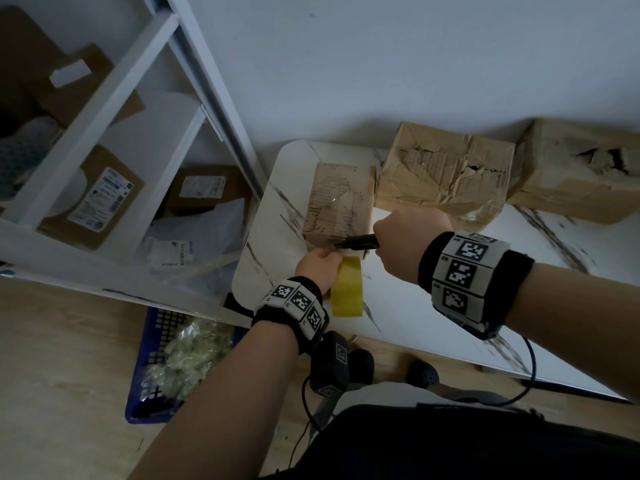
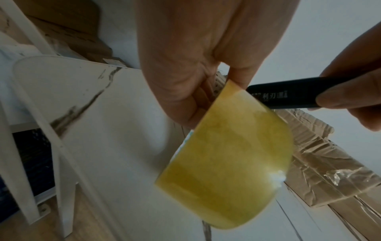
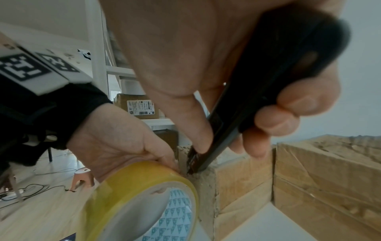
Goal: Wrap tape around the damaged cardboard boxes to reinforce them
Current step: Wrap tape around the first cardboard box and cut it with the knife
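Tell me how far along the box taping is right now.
Done: the small box nearest the hands looks wrapped in clear tape. In hand: the left hand holds the yellow tape roll at its corner while the right hand puts a black cutter to the strip. Left: the far right box shows an open tear.

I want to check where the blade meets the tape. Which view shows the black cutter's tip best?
The right wrist view: the black cutter runs down to its tip beside the tape roll. The left wrist view shows only its printed body; the head view shows it small.
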`<state>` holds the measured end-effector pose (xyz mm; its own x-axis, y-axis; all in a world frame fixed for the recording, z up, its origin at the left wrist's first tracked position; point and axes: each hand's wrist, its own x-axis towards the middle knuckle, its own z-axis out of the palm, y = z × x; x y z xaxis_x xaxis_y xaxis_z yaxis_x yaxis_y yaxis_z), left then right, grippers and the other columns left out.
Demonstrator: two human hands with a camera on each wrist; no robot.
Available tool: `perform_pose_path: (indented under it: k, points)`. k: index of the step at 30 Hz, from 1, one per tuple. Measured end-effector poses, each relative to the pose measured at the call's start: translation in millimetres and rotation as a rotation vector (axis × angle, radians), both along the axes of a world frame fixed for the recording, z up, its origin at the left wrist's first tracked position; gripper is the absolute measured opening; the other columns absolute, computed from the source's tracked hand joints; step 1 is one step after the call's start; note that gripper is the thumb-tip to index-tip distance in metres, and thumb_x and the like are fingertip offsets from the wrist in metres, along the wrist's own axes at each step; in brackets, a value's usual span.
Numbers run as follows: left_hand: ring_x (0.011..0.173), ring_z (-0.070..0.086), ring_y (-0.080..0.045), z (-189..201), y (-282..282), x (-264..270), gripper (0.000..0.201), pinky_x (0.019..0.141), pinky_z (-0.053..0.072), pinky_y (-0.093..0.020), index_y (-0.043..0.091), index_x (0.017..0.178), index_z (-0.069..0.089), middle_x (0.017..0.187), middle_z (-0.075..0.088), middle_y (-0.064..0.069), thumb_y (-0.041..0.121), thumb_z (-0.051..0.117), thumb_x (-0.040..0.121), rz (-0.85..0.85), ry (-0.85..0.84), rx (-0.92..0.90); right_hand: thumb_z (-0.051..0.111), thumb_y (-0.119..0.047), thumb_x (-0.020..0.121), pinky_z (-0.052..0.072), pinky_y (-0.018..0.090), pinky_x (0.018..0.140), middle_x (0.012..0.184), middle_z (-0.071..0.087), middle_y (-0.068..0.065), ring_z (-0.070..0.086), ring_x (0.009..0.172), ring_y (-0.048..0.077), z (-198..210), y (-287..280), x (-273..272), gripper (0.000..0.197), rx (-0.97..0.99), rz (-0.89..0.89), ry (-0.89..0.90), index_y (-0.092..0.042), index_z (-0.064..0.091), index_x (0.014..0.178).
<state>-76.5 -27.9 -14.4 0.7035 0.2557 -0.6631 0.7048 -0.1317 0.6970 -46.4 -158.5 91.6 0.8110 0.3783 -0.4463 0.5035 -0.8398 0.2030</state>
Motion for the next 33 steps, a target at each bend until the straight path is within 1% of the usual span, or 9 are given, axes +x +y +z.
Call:
perform_pose_path:
  k: [4,8,11,14,16,19,25,29,33]
  points:
    - [0.111,0.059,-0.039,1,1,1,0.031,0.094,0.049,-0.050,0.004,0.116,0.059,0.119,0.061,-0.022,0.022,0.051,0.093,-0.052,-0.007,0.031,0.047,-0.024,0.095,0.028,0.024,0.042,0.068,0.044,-0.003,0.039,0.053,0.012,3,1,-3,0.016,-0.006,0.004,0.004,-0.017,0.060,0.100]
    - [0.107,0.058,-0.038,1,0,0,0.026,0.094,0.049,-0.048,0.011,0.107,0.063,0.113,0.063,-0.022,0.027,0.048,0.092,-0.102,0.001,0.073,0.046,-0.021,0.096,0.026,0.024,0.041,0.065,0.043,-0.003,0.039,0.052,0.012,3,4,-6,0.013,-0.015,0.009,0.023,-0.016,0.059,0.096]
    - [0.107,0.058,-0.037,5,0,-1,0.028,0.095,0.049,-0.046,0.012,0.110,0.063,0.114,0.063,-0.019,0.028,0.047,0.094,-0.126,0.000,0.105,0.046,-0.020,0.096,0.026,0.024,0.041,0.065,0.043,-0.003,0.038,0.052,0.012,6,3,-8,0.013,-0.010,0.012,0.027,-0.016,0.058,0.097]
    - [0.109,0.055,-0.032,7,0,1,0.032,0.094,0.048,-0.036,0.011,0.119,0.060,0.114,0.060,-0.012,0.028,0.044,0.097,-0.179,-0.002,0.183,0.046,-0.021,0.096,0.026,0.024,0.042,0.067,0.044,-0.003,0.039,0.053,0.012,9,-1,-8,0.015,-0.022,0.015,0.014,-0.016,0.059,0.099]
    - [0.110,0.054,-0.030,10,0,1,0.033,0.092,0.046,-0.032,0.012,0.121,0.060,0.118,0.060,-0.012,0.028,0.043,0.097,-0.207,-0.014,0.225,0.046,-0.020,0.096,0.026,0.024,0.041,0.067,0.044,-0.003,0.039,0.053,0.012,10,-1,-9,0.015,-0.035,0.014,0.017,-0.016,0.059,0.099]
    - [0.111,0.053,-0.028,16,-2,1,0.032,0.084,0.039,-0.025,0.012,0.121,0.060,0.120,0.060,-0.011,0.027,0.043,0.097,-0.251,-0.026,0.285,0.045,-0.016,0.095,0.025,0.025,0.041,0.066,0.042,-0.003,0.037,0.052,0.012,9,1,-10,0.011,-0.039,0.006,0.041,-0.016,0.056,0.096]
    - [0.108,0.053,-0.028,19,-2,3,0.030,0.077,0.035,-0.023,0.011,0.114,0.063,0.117,0.062,-0.011,0.027,0.043,0.097,-0.313,-0.032,0.349,0.048,-0.020,0.095,0.029,0.024,0.042,0.069,0.045,-0.003,0.041,0.054,0.012,6,-6,-5,0.014,-0.032,-0.027,0.048,-0.017,0.059,0.102]
    - [0.095,0.051,-0.024,21,-3,4,0.030,0.075,0.035,-0.023,0.010,0.111,0.062,0.113,0.061,-0.011,0.028,0.043,0.098,-0.339,-0.028,0.368,0.047,-0.020,0.096,0.028,0.024,0.042,0.069,0.045,-0.003,0.039,0.053,0.013,6,-8,-3,0.015,-0.047,-0.030,0.046,-0.016,0.060,0.101]
    - [0.104,0.054,-0.028,21,-1,4,0.030,0.077,0.036,-0.025,0.008,0.111,0.061,0.115,0.062,-0.012,0.028,0.043,0.098,-0.368,-0.012,0.403,0.047,-0.012,0.093,0.035,0.025,0.048,0.067,0.043,-0.003,0.044,0.058,0.014,3,-6,-3,0.010,-0.082,-0.002,0.072,-0.017,0.054,0.088]
